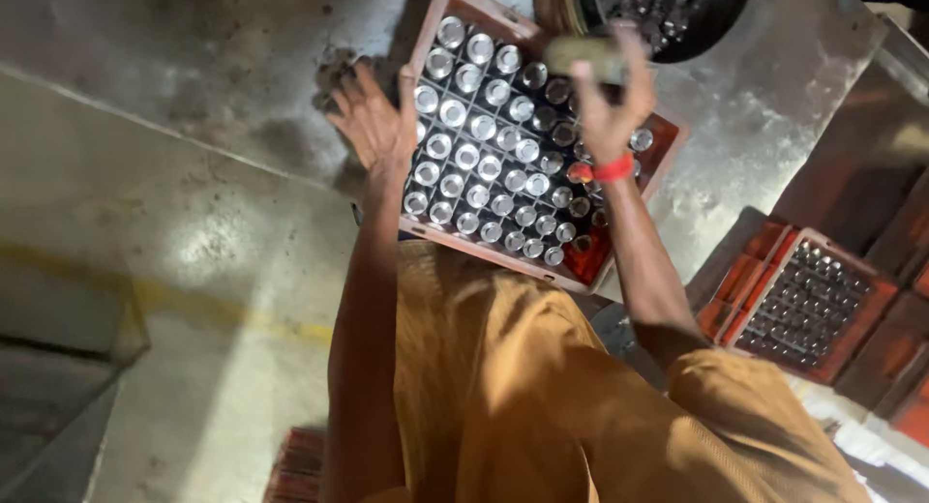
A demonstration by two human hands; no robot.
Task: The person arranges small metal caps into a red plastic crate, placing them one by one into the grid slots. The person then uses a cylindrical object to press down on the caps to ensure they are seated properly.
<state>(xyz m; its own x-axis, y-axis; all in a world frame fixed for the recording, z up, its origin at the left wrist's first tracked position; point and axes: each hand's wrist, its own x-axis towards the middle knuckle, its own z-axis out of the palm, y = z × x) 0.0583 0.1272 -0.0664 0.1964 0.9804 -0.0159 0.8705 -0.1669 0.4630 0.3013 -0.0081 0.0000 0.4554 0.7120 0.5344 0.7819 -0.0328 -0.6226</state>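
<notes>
Bottle (581, 58) in right hand's (610, 106) grip, above crate (464, 242).

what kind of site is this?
Probably a bottling or bottle-sorting workshop. A red crate full of capped bottles sits on a bare concrete floor, more crates stand to the side, and the right hand holds a bottle.

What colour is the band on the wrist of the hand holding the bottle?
Red. The wristband on the right hand shows best in the head view.
</notes>
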